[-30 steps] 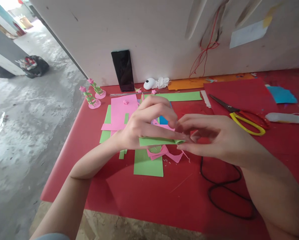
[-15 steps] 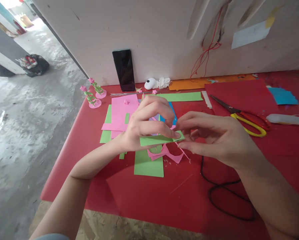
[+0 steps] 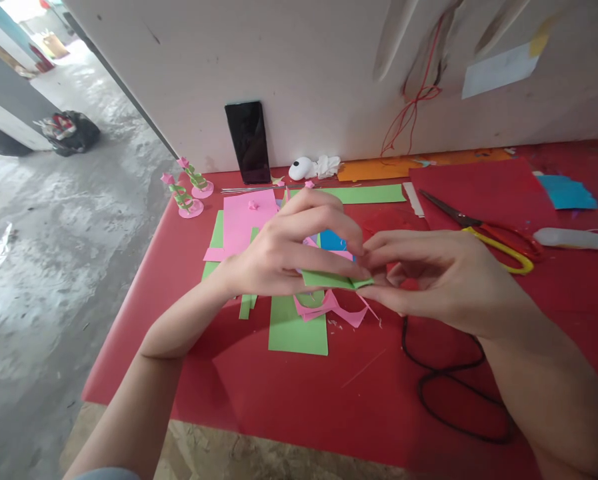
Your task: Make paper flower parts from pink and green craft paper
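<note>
Between my two hands, above the red tabletop, is a folded strip of green paper. My left hand is closed on it, with a fingertip pressing on top near the fold. At the strip's right end, the fingers of my right hand pinch its edge; part of that grip is hidden. Below lie a green paper sheet and a pink cut-out scrap. A pink sheet with a tiny pink paper star on it lies left of my left hand.
Two pink paper flowers on round bases stand at the table's left edge. A phone leans on the white wall. Scissors, a glue gun's black cord, and a white tube-like item lie on the right.
Both hands have shifted slightly right with the green strip. The strip now tilts flatter, showing less of its face, and its right end is bent at the fold.
</note>
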A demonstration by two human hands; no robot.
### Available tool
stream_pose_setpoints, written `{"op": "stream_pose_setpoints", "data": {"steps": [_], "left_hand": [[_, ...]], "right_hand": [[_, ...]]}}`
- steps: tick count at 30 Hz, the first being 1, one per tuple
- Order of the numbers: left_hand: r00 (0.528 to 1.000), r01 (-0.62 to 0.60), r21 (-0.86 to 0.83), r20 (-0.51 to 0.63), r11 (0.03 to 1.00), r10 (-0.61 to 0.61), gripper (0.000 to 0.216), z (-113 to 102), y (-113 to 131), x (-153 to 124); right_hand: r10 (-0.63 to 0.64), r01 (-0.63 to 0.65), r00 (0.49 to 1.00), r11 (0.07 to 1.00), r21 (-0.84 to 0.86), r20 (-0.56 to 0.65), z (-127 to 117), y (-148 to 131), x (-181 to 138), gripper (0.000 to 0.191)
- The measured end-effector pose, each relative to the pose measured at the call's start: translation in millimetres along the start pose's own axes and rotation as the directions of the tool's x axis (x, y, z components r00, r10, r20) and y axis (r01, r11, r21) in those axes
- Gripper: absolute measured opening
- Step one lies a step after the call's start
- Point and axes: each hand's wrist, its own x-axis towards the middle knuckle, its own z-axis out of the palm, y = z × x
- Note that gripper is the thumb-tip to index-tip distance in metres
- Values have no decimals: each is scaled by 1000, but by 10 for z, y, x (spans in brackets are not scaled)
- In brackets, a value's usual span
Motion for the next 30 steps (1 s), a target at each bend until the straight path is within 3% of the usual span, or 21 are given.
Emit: {"op": "stream_pose_setpoints", "data": {"steps": [11, 13, 20, 26, 30], "left_hand": [[960, -31, -94, 275, 995, 55, 9, -15, 30, -4], [969, -43, -97, 239, 994, 65, 7, -9, 34, -2], [996, -47, 25, -71, 999, 49, 7, 32, 28, -11], [987, -26, 13, -156, 1000, 28, 5, 72, 32, -10], [992, -36, -66, -122, 997, 28, 9, 95, 51, -18]], "right_hand": [[107, -83, 973, 989, -121, 206, 4, -42, 27, 5], [116, -94, 971, 989, -113, 209, -3, -41, 29, 7], [94, -95, 989, 996, -1, 114, -26, -59, 31, 13], [66, -72, 997, 990, 119, 48, 33, -38, 13, 14], [26, -25, 1000, 993, 115, -4, 62, -41, 1, 13]]}}
